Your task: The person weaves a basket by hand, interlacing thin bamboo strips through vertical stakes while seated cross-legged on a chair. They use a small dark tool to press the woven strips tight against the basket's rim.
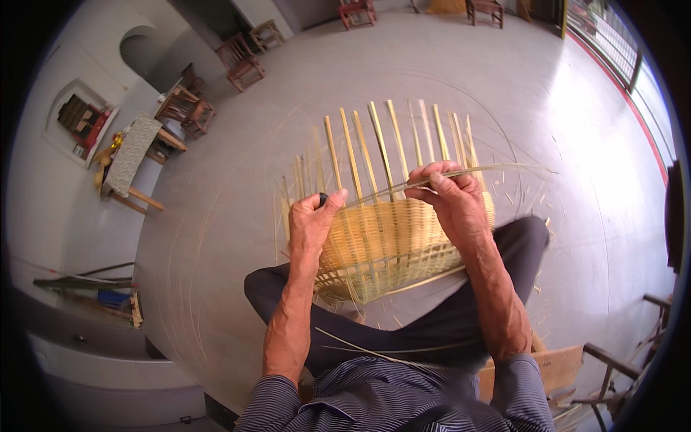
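Observation:
A partly woven bamboo basket [388, 232] rests between my knees, its bare upright stakes [378, 140] standing above the weave. My right hand [451, 200] pinches a bundle of thin bamboo strips [486, 168] over the basket's upper edge. The strips' loose ends trail off to the right, and their other part slants down to my left hand. At the left of that edge, my left hand [316, 224] grips the strips between thumb and curled fingers. A black band [323, 199] sits on one of its fingers.
Long thin strips [200, 227] and short offcuts [510, 197] lie on the grey floor. One loose strip [367, 347] crosses my lap. Wooden chairs [240, 62] and a cloth-covered table [132, 154] stand along the left wall. A wooden board [559, 367] is by my right side.

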`<state>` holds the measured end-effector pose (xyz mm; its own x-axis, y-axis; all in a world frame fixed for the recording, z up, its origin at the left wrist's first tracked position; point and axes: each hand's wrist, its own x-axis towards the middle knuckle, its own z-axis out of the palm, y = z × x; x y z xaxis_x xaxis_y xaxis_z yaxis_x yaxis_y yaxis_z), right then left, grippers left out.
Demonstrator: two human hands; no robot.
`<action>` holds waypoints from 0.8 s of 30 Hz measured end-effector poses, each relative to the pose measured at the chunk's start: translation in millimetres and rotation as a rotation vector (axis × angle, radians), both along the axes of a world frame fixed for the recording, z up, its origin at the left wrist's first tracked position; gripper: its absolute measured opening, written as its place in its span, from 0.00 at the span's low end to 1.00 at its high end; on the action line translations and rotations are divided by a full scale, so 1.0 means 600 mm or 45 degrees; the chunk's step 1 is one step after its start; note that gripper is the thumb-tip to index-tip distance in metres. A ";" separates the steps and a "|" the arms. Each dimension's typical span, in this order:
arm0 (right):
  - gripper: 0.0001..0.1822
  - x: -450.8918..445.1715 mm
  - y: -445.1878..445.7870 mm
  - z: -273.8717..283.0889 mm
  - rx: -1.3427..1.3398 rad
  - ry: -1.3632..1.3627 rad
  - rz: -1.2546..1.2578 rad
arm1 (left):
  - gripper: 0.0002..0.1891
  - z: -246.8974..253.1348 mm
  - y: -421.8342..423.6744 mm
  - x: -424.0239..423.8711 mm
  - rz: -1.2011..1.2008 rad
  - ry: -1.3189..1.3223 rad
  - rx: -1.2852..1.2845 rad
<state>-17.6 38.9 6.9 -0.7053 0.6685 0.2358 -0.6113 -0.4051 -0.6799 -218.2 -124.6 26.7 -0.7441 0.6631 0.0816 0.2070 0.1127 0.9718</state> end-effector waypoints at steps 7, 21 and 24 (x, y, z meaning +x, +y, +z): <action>0.04 -0.055 -0.049 0.018 0.077 -0.261 -0.056 | 0.18 -0.029 -0.039 -0.018 -0.019 -0.463 0.118; 0.14 -0.077 -0.225 0.023 0.185 -0.610 -0.273 | 0.22 -0.135 -0.184 -0.048 0.041 0.289 0.282; 0.14 -0.088 -0.258 0.046 0.653 -0.534 -0.458 | 0.20 -0.126 -0.198 -0.044 0.191 0.904 0.059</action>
